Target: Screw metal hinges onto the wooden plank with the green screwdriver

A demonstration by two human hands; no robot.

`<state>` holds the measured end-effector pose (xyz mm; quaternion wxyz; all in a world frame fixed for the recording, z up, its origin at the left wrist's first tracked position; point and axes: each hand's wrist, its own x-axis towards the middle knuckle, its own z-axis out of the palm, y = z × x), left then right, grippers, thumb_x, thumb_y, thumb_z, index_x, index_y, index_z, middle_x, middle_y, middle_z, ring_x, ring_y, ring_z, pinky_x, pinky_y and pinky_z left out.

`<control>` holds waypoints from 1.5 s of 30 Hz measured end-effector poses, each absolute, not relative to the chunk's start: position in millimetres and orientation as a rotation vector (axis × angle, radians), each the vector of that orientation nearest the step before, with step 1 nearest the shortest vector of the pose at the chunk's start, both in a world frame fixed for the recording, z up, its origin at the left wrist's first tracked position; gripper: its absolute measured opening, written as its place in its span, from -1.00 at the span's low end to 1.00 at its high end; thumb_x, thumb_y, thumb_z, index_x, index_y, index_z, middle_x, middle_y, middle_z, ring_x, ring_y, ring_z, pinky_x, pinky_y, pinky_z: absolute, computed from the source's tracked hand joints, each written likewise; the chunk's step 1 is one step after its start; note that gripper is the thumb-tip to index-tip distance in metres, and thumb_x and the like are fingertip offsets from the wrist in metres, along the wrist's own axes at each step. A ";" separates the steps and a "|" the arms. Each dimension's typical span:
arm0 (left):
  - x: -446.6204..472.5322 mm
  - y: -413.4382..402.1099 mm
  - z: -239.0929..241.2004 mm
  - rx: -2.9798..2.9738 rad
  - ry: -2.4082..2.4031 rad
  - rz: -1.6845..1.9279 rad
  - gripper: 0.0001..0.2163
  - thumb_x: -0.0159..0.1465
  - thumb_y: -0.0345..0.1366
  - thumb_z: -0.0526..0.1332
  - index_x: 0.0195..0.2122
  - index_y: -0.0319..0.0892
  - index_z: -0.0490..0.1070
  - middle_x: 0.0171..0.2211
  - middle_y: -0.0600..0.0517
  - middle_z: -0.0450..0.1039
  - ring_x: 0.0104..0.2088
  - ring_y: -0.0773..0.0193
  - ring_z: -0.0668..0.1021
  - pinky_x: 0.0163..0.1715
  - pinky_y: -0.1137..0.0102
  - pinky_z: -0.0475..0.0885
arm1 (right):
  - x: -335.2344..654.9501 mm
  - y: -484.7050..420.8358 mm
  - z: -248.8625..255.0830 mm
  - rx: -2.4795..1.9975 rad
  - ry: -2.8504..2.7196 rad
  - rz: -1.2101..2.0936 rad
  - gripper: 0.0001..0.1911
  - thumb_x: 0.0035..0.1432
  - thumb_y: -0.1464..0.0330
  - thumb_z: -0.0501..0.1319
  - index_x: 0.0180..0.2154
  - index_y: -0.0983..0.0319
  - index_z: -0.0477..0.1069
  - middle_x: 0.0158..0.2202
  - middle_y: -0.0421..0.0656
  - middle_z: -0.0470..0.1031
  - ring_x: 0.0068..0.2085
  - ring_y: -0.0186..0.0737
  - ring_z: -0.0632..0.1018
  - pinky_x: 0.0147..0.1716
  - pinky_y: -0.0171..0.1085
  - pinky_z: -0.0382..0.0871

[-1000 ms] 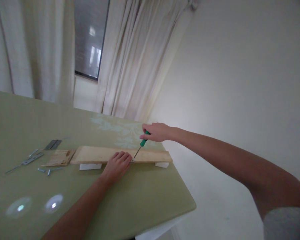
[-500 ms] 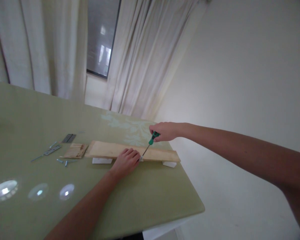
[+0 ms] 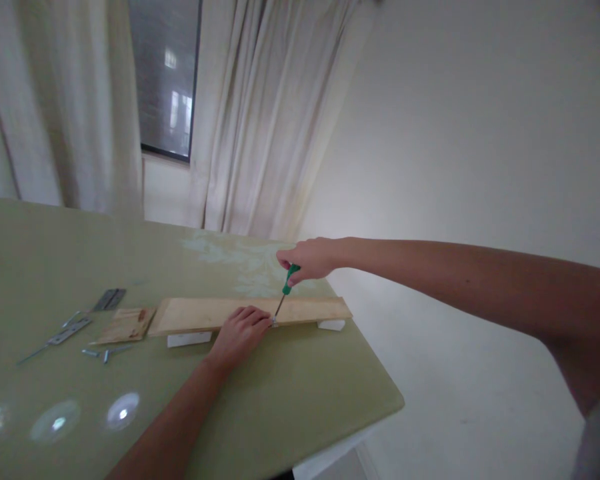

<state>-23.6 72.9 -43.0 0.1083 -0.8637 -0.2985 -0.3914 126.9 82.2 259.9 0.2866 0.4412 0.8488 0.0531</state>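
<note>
A long pale wooden plank [image 3: 200, 313] rests on two white blocks on the green table [image 3: 290, 393]. My right hand [image 3: 307, 258] is closed round a green-handled screwdriver [image 3: 289, 279], whose tip meets the plank's near edge at a small metal piece. My left hand [image 3: 239, 333] rests on that near edge just left of the tip, fingers curled and pressing the plank.
A small wooden piece [image 3: 125, 325] lies left of the plank. Metal hinges [image 3: 109, 299] and flat brackets [image 3: 69, 329] plus loose screws [image 3: 100, 352] are scattered further left. The table's right edge and corner drop off close to the plank's end. Curtains and a window stand behind.
The view swung right, then back left. Both hands stay on the plank and screwdriver; the screwdriver now stands a little more upright.
</note>
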 end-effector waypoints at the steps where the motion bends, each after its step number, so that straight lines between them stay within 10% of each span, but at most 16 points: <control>1: -23.8 72.9 -42.8 -2.549 -0.871 -1.141 -0.85 0.41 -0.43 0.26 -0.09 -0.11 0.61 -0.09 -0.02 0.67 -0.10 0.11 0.61 -0.06 0.20 0.43 | 126.6 81.2 258.5 1.205 2.246 0.134 -0.62 0.37 0.03 0.21 -0.02 0.18 0.45 -0.26 -0.08 0.66 -0.28 -0.11 0.59 -0.36 -0.24 0.21; 9: -24.3 71.8 -42.8 -2.599 -0.839 -1.198 -0.84 0.41 -0.42 0.26 -0.09 -0.09 0.61 -0.09 -0.01 0.68 -0.09 0.16 0.61 -0.07 0.24 0.44 | 132.3 79.3 250.3 1.250 2.307 0.171 -0.52 0.28 -0.06 0.29 0.04 0.12 0.40 -0.09 -0.05 0.65 -0.20 -0.08 0.58 -0.39 -0.26 0.16; 14: -22.9 69.9 -40.1 -2.619 -0.900 -1.195 -0.86 0.46 -0.32 0.23 -0.15 -0.11 0.61 -0.13 -0.03 0.68 -0.10 0.15 0.61 -0.06 0.23 0.45 | 134.8 80.4 254.6 1.149 2.406 0.090 -0.65 0.18 0.24 0.41 -0.04 0.14 0.42 -0.20 -0.15 0.67 -0.26 -0.16 0.55 -0.37 -0.29 0.19; 21: -23.3 69.5 -36.8 -2.671 -0.937 -1.167 -0.85 0.47 -0.29 0.22 -0.16 -0.10 0.61 -0.15 -0.04 0.67 -0.11 0.15 0.61 -0.07 0.24 0.47 | 139.3 75.1 242.2 1.389 2.348 0.327 -0.45 0.45 -0.07 -0.02 -0.08 0.20 0.52 -0.11 0.11 0.67 -0.16 0.09 0.64 -0.38 -0.18 0.24; 26: -23.7 68.9 -37.7 -2.662 -0.920 -1.218 -0.80 0.49 -0.27 0.19 -0.18 -0.12 0.62 -0.14 -0.05 0.68 -0.12 0.18 0.62 -0.06 0.24 0.49 | 150.6 76.3 239.8 1.394 2.397 0.216 -0.50 0.30 -0.02 0.21 0.09 0.16 0.36 -0.13 0.03 0.68 -0.26 0.03 0.63 -0.42 -0.21 0.24; 32: -23.3 68.8 -38.6 -2.654 -0.902 -1.260 -0.81 0.48 -0.30 0.19 -0.19 -0.11 0.61 -0.15 -0.05 0.67 -0.13 0.19 0.63 -0.06 0.24 0.51 | 161.7 70.1 226.3 1.442 2.477 0.371 -0.54 0.46 -0.06 -0.03 -0.06 0.15 0.38 -0.15 0.06 0.67 -0.20 0.07 0.64 -0.34 -0.18 0.29; 39: -22.3 65.0 -33.8 -2.640 -0.908 -1.219 -0.86 0.47 -0.33 0.19 -0.20 -0.11 0.53 -0.14 -0.01 0.66 -0.14 0.18 0.62 -0.12 0.26 0.49 | 167.2 77.2 223.4 1.199 2.834 -0.105 -0.71 0.33 0.35 0.19 0.04 0.17 0.20 0.00 0.00 0.61 -0.14 -0.15 0.57 -0.19 -0.27 0.35; 45: -20.7 63.7 -33.6 -2.625 -0.922 -1.234 -0.87 0.48 -0.33 0.16 -0.20 -0.11 0.50 -0.14 -0.01 0.64 -0.14 0.19 0.61 -0.11 0.28 0.47 | 158.1 82.6 205.5 1.377 2.789 0.331 -0.66 0.46 0.00 0.06 0.01 0.10 0.31 -0.22 -0.06 0.67 -0.26 -0.02 0.60 -0.35 -0.23 0.21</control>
